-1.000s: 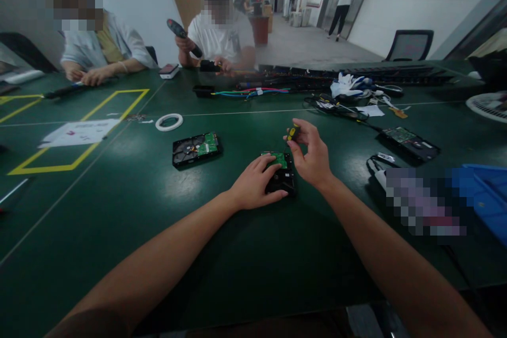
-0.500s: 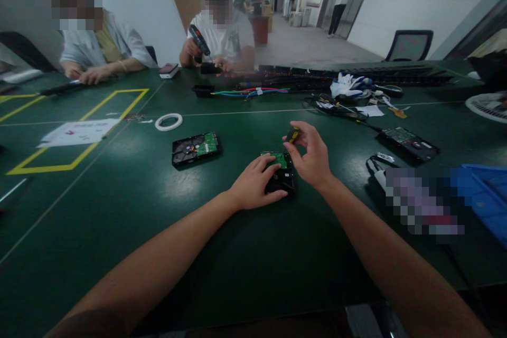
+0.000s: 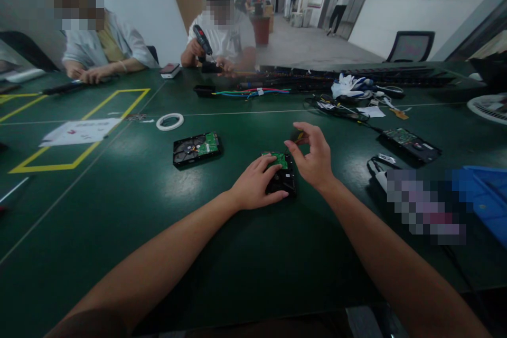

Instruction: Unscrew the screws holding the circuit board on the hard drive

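A hard drive (image 3: pixel 282 182) lies on the green table in front of me, its green circuit board facing up. My left hand (image 3: pixel 259 182) holds it down, fingers spread over the board and thumb along its near side. Just above the drive's far right corner, my right hand (image 3: pixel 312 153) pinches a short black-and-yellow handle (image 3: pixel 298 137) between thumb and fingers. The handle is blurred, and I cannot make out its lower end. A second hard drive (image 3: pixel 197 149) lies to the left, board up, touched by neither hand.
Another hard drive (image 3: pixel 410 145) lies at the right, near a blue bin (image 3: pixel 485 203) and a blurred-out item with a cable. A white ring (image 3: pixel 170 121) and paper sheet (image 3: pixel 79 132) lie left. Cables and gloves (image 3: pixel 350 86) are at the back, where a co-worker holds a power drill (image 3: pixel 203 39).
The black-and-yellow handle has turned and tilted in my right hand's fingers, which have shifted slightly right. My left hand stays on the hard drive.
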The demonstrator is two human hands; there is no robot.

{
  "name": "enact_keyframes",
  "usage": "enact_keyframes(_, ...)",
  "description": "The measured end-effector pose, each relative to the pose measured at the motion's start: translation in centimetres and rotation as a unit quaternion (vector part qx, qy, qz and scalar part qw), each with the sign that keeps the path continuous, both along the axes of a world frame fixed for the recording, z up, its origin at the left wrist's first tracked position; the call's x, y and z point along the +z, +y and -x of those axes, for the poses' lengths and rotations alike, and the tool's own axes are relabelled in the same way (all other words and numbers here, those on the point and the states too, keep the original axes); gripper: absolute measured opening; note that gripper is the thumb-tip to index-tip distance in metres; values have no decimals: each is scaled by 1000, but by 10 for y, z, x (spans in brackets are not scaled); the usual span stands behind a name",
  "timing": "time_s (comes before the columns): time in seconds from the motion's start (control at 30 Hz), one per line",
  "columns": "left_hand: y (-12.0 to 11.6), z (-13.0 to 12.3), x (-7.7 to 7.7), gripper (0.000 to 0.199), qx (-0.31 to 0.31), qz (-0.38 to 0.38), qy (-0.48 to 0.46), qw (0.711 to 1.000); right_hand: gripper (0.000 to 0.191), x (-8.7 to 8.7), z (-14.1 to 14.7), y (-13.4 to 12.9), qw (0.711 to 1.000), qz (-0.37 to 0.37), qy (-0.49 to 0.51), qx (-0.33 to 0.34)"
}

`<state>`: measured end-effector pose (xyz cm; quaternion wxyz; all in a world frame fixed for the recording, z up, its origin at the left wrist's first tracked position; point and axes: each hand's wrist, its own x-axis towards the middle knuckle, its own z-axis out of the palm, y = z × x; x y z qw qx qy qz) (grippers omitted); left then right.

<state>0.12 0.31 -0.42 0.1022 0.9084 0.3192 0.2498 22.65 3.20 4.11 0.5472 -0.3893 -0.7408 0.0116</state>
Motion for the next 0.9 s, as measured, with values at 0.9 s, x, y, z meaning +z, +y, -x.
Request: enact_keyframes(0.9,-1,0,1,81,4,11,-2,1000,57,-4,0,0,997,56,-1,47)
